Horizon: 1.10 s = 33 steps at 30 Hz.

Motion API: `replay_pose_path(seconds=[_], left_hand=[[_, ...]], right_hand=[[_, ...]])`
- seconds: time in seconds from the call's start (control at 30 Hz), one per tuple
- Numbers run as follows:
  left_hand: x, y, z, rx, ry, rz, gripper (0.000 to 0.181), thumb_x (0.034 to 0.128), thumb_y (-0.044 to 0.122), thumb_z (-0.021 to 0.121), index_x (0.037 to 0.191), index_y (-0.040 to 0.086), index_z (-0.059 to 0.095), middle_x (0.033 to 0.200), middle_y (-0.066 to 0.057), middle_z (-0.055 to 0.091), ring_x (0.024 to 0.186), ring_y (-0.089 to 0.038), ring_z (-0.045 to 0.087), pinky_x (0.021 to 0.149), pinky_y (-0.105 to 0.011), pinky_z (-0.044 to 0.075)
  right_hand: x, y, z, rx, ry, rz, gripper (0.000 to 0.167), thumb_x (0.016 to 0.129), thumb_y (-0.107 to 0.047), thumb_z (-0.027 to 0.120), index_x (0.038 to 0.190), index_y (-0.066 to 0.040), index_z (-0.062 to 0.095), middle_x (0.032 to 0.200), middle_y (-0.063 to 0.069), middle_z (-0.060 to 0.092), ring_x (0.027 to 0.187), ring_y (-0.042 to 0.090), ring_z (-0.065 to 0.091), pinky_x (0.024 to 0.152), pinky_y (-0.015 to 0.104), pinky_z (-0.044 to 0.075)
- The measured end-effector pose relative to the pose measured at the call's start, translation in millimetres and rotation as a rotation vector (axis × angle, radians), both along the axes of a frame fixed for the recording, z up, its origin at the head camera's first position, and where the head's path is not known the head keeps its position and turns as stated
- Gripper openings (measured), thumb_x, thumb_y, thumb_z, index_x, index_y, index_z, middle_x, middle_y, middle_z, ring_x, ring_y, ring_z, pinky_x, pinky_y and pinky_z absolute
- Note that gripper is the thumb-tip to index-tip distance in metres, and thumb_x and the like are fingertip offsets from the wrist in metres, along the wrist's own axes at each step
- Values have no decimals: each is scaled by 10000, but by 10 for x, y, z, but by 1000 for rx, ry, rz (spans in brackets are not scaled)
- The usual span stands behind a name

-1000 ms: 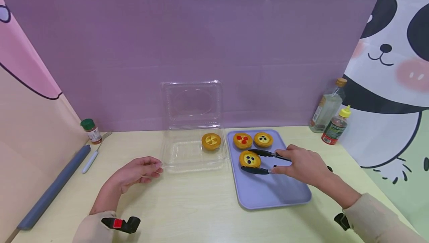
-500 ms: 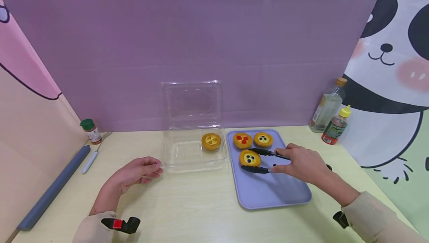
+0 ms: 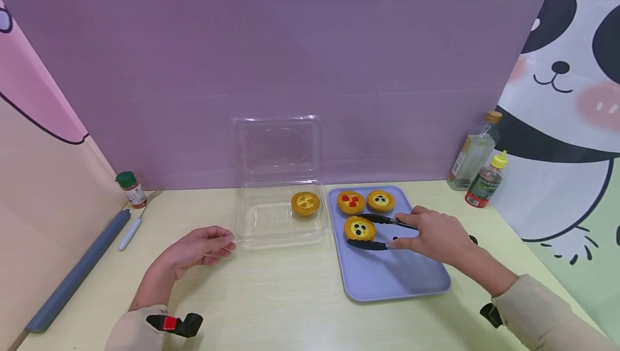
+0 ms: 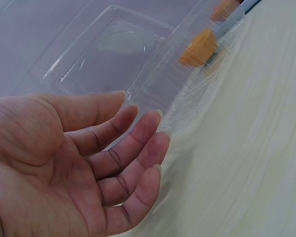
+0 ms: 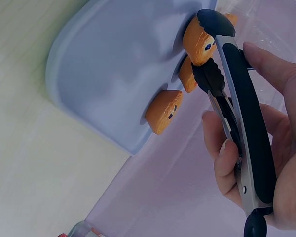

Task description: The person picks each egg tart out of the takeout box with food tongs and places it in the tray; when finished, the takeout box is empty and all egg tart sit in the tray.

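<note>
Blue rod: lies slantwise along the left side of the table, beside the wall.
Green-capped jar: stands at the back left, with a fork just beside it.
Left hand: near the front left corner of the box; thumb and fingers are apart and loosely bent, with nothing seen between them. Whether the tips touch the plastic cannot be told.
Clear box: lid raised, base on the table; one yellow-topped tart sits in its right part.
Lilac tray: just right of the box, bearing the red-dotted tart at the back left, the back tart beside it and the front tart nearer the person.
Tongs: tips on either side of the front tart; whether they squeeze it or bear its weight is unclear.
Right hand: grips the tongs, thumb on one arm, fingers on the other.
Bottles: tall one and yellow-topped one at the back right.
Tarts so far: one in the box, three on the tray; the tong work looks partway along, the front tart being in hand.
</note>
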State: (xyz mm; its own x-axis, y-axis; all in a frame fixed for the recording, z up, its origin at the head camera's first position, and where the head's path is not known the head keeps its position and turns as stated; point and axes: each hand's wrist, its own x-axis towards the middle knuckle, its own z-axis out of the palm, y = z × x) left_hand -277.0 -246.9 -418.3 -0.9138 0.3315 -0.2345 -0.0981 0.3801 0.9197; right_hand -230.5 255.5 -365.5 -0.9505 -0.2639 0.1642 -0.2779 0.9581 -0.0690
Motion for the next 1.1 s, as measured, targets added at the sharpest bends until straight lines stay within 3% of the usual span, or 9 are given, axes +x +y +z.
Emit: replay_pose_path(seconds=[0.8,1.1], left_hand=[[-2,1,3,3,-5,1,446,1009,300,598,1288,-41,527,1132,-74,697,1010,-172,653,816,-331,527],[0,0,-1,-6,-6,1,446,1011,303,595,1290,-37,525,1133,-66,694,1015,-173,653,818,-331,524]], right_hand=[[20,-13,37,-22,5,-23,739,768,-630,755,1332,-163,661,1088,65,671,688,116,538,531,273,401],[25,-8,39,-31,51,-5,728,765,-624,760,1323,-166,668,1059,59,668,642,109,513,509,276,377]])
